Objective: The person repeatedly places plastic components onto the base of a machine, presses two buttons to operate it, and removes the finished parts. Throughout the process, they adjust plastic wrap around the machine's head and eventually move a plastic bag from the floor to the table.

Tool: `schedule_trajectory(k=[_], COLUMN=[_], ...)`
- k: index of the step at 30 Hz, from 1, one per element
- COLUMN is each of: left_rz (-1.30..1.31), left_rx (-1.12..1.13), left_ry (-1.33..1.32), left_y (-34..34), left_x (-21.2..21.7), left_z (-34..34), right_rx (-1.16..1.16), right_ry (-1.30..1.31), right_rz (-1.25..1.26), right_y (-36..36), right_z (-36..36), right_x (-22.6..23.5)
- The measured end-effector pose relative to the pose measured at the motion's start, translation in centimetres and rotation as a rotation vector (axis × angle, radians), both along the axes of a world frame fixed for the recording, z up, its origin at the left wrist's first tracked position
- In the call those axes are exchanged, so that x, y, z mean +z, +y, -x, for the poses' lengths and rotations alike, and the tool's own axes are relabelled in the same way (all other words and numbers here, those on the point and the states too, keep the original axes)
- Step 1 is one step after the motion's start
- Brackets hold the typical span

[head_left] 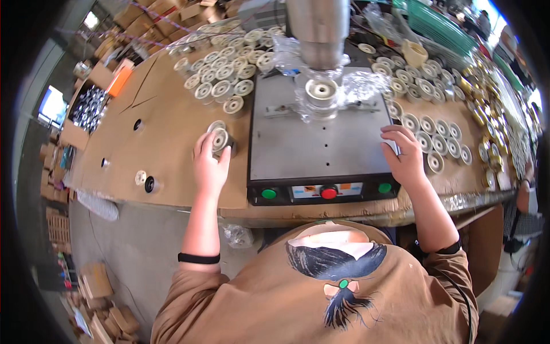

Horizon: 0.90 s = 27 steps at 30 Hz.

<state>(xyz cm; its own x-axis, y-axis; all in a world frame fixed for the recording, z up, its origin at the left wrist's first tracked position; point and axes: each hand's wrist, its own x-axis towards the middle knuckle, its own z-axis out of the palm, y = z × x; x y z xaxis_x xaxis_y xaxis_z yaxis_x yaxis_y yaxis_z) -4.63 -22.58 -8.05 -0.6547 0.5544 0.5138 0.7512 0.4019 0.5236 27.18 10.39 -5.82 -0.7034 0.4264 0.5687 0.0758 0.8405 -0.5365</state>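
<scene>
My left hand (pixel 209 163) rests on the cardboard-covered bench and grips a small cream wheel-shaped part (pixel 220 139) just left of the press machine. My right hand (pixel 405 156) lies on the right edge of the machine's grey plate (pixel 321 143), fingers spread, holding nothing. Under the metal press cylinder (pixel 318 31) sits one cream wheel part (pixel 321 90) in a clear fixture. A cluster of cream wheels (pixel 224 74) lies beyond my left hand, and rows of similar wheels (pixel 435 135) lie by my right hand.
The machine's front panel has two green buttons (pixel 268 194) and a red one (pixel 329 193). Gold-coloured parts (pixel 492 109) line the far right. Loose small discs (pixel 146 182) lie at the bench's left. Cardboard boxes (pixel 97 281) stand on the floor. Another person's arm (pixel 524 183) shows at right.
</scene>
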Motion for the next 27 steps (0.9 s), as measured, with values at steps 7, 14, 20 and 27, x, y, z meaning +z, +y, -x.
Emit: schedule_trajectory(k=[7, 14, 20, 27], left_rz=[0.181, -0.126, 0.097, 0.321], left_rx=[0.189, 0.110, -0.443, -0.372], left_ry=[0.065, -0.111, 0.111, 0.137], left_y=[0.1, 4.7, 18.1, 20.2], left_x=[-4.7, -0.8, 6.7, 5.1], left_z=[4.2, 2.0, -5.1, -4.7], right_rx=[0.000, 0.090, -0.295, -0.384], right_ry=[0.040, 0.061, 0.139, -0.278], right_rz=[0.062, 0.171, 0.157, -0.336], right_y=[0.0, 1.4, 4.5, 3.2], right_z=[13.7, 11.3, -6.5, -12.1], right_x=[1.7, 2.3, -4.9, -7.5])
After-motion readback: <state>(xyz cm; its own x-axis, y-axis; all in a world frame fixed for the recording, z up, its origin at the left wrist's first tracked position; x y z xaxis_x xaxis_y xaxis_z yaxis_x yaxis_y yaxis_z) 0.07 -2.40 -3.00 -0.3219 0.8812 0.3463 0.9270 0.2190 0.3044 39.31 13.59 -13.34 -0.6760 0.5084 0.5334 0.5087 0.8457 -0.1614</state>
